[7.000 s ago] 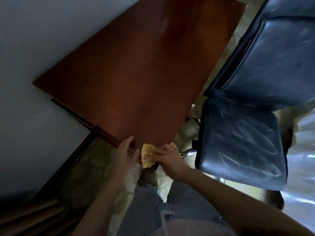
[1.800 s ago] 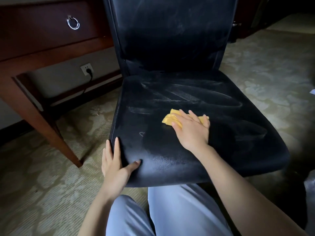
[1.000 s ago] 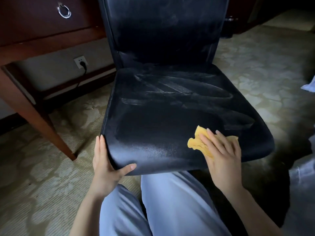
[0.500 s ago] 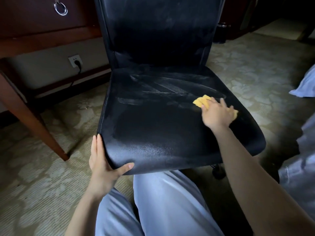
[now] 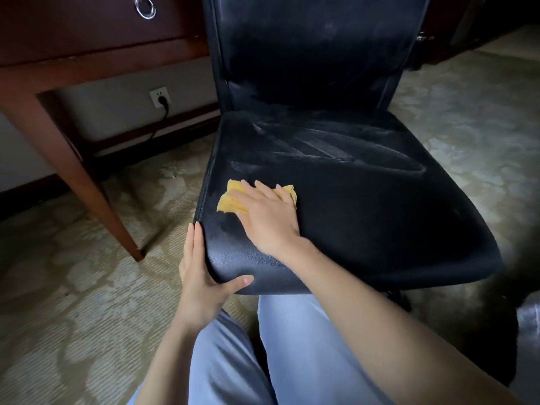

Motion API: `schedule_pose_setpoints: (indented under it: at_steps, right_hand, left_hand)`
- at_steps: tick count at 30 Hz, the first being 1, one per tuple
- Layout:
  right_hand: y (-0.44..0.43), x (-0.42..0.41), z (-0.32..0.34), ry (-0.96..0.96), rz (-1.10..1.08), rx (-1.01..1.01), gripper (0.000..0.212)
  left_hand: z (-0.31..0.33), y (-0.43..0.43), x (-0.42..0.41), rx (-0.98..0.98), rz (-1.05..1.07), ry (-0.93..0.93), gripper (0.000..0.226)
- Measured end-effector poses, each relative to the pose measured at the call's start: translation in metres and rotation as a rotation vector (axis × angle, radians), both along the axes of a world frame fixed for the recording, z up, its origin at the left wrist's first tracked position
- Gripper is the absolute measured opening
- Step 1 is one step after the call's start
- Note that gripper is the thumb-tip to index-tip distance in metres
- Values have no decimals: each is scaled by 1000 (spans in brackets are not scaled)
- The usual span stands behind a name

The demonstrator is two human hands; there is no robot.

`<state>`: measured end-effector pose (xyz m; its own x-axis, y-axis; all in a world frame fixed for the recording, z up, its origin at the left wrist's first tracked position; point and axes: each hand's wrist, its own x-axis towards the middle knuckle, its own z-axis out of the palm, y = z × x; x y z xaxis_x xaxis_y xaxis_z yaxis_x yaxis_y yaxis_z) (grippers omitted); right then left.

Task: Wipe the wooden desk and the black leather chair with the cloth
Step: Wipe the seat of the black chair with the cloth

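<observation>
Chair (image 5: pixel 350 200): black leather, seat streaked with pale grey smears toward the back, front part plain black; cloth (image 5: pixel 230 201): yellow, unpatterned. Desk (image 5: pixel 73 68): red-brown wood with a silver ring pull (image 5: pixel 145 8); wall socket (image 5: pixel 157 93) white, with a black plug (image 5: pixel 164 102) in it. Carpet (image 5: pixel 73 287): pale olive-beige with a lighter floral pattern; trousers (image 5: pixel 292 346): light blue-grey, plain.

The right hand (image 5: pixel 267 217) covers the middle of the yellow cloth (image 5: pixel 229 201); only its edges show. The back of the chair (image 5: pixel 350 200) and the table (image 5: pixel 87 62) run off the top edge; the seat hides the chair's base.
</observation>
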<state>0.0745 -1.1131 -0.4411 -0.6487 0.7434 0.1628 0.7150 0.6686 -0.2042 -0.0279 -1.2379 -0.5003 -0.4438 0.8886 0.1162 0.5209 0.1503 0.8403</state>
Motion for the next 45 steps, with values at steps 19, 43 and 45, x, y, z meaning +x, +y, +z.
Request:
schedule_pose_setpoints:
  at_steps: [19, 43, 45]
  right_hand:
    - [35, 55, 0, 8, -208, 74, 38]
    - [-45, 23, -4, -2, 411, 110, 55]
    - [-61, 44, -13, 22, 411, 198, 51]
  left_hand:
    - [0, -2, 0, 47, 11, -29, 127]
    - [-3, -26, -22, 42, -95, 18, 107]
    - [-1, -27, -23, 41, -86, 55, 106]
